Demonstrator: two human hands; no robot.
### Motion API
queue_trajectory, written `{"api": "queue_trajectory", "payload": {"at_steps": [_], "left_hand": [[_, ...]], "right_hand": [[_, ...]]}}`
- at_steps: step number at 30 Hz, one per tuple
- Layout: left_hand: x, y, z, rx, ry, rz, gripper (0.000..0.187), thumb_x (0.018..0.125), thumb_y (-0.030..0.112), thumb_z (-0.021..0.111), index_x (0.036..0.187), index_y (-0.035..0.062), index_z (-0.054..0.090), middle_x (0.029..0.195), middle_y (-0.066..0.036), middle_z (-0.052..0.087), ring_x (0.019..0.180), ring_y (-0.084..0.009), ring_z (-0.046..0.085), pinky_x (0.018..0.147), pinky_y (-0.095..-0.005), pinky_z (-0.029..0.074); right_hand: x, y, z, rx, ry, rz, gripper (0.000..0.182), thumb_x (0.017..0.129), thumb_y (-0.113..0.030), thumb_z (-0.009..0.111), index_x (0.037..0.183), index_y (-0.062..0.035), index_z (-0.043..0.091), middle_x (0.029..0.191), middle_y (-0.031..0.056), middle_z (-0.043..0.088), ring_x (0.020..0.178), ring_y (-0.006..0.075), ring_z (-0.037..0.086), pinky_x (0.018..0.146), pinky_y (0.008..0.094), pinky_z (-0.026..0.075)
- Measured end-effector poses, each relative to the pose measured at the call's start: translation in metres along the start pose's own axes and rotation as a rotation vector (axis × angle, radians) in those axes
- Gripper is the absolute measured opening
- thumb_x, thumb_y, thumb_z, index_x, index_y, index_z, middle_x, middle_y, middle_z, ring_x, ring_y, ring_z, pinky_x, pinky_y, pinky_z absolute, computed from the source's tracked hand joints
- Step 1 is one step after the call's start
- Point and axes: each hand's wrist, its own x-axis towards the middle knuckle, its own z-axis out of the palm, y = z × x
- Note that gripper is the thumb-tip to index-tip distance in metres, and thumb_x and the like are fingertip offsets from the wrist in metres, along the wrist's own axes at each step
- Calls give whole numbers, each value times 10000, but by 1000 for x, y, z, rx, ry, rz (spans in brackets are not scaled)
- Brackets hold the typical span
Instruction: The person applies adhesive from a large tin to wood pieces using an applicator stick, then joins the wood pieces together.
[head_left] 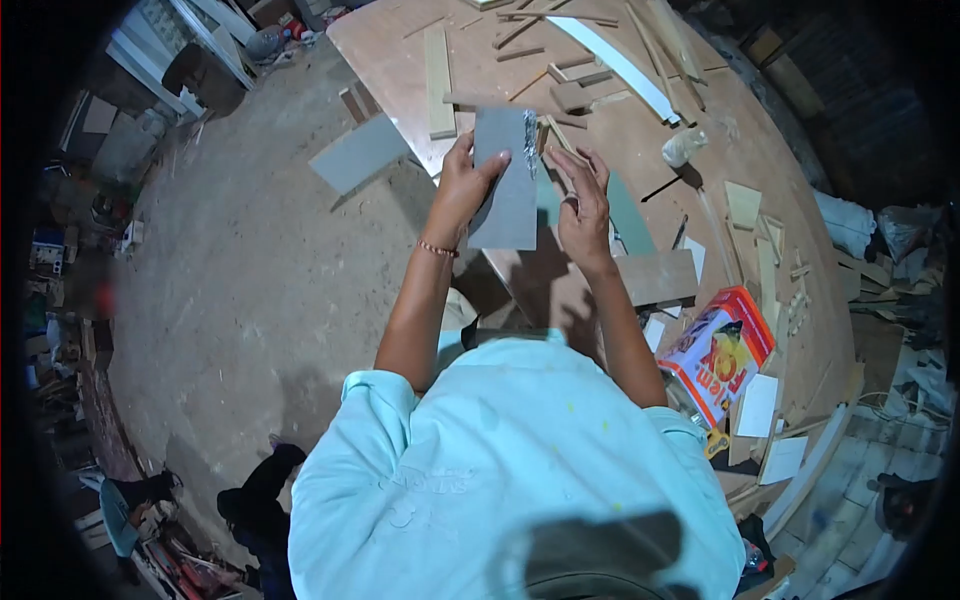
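My left hand (466,188) grips a flat grey rectangular panel (512,205) by its left side, thumb lying on the face. A shiny, silvery patch runs along the upper right edge of this panel. Beside that edge is my right hand (583,200), its fingers apart and slightly bent, with nothing seen in them. Beyond the hands, on the table, lies a greenish flat sheet (630,215), partly hidden by my right hand. A brownish-grey board (655,278) lies near my right forearm.
The wooden table (800,270) carries several wood strips (440,80), a long white strip (620,65), a whitish jar (684,148) and a red-orange tin (718,355). Left of the table, another grey panel (358,155) overlaps the concrete floor (230,270). Dark clutter lines the left side.
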Motion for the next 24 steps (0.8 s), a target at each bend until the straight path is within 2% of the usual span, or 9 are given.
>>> {"api": "queue_trajectory", "payload": {"at_steps": [2,3,7,10,12,17,20,22,24], "left_hand": [[9,6,3,44,-8,21,431,759,33,618,1141,-43,433,959,-98,580,818,-133,567,713,-246,472],[11,5,2,31,-34,-1,438,762,32,614,1150,-42,426,967,-98,579,822,-132,568,715,-249,474],[12,4,1,-26,-49,11,427,764,31,613,1143,-37,429,960,-93,582,817,-126,570,708,-249,479],[8,6,1,-31,-38,-23,414,765,29,612,1132,-35,432,948,-88,586,805,-120,572,697,-248,482],[10,2,1,-47,-33,36,310,793,56,595,1061,-29,464,896,-83,601,712,-110,590,629,-237,498],[15,-10,-2,-39,-4,35,307,792,59,597,1054,-30,467,895,-85,601,708,-115,592,623,-243,502],[15,-7,0,-45,-3,50,305,791,65,602,1049,-28,467,890,-84,601,702,-117,592,611,-244,503],[13,-3,3,-62,-9,37,303,790,69,605,1043,-25,467,886,-83,601,701,-116,592,609,-242,502],[13,2,5,-50,-9,39,300,787,74,612,1032,-18,464,877,-77,602,703,-107,588,617,-239,499]], "right_hand": [[11,3,1,-34,-58,-18,662,572,152,388,1186,-83,466,1161,55,515,1150,307,350,983,390,252],[14,5,2,-98,-68,-63,734,579,146,396,1265,-112,392,1142,19,553,1148,303,361,979,393,238],[15,7,2,-171,-72,-117,793,581,127,431,1319,-142,324,1103,-39,584,1148,282,379,960,392,224],[14,3,-1,-230,-73,-185,801,577,119,445,1322,-146,322,1094,-43,590,1142,272,386,945,391,232],[10,0,-3,-230,-83,-206,804,577,112,453,1324,-150,320,1089,-45,592,1134,269,393,940,393,234],[-2,-5,-9,-219,-108,-247,788,584,109,458,1323,-130,322,1071,-39,602,1111,248,411,933,379,242],[-7,-1,-8,-28,-81,-163,764,602,121,442,1322,-98,312,1065,-35,605,1104,238,418,941,355,245],[-3,-3,-10,89,-82,21,762,621,131,421,1338,-59,249,1048,-36,613,1100,232,420,951,339,245],[5,-4,-9,28,-50,-13,771,625,130,418,1346,-49,211,1038,-36,617,1097,233,421,955,334,244]]}}
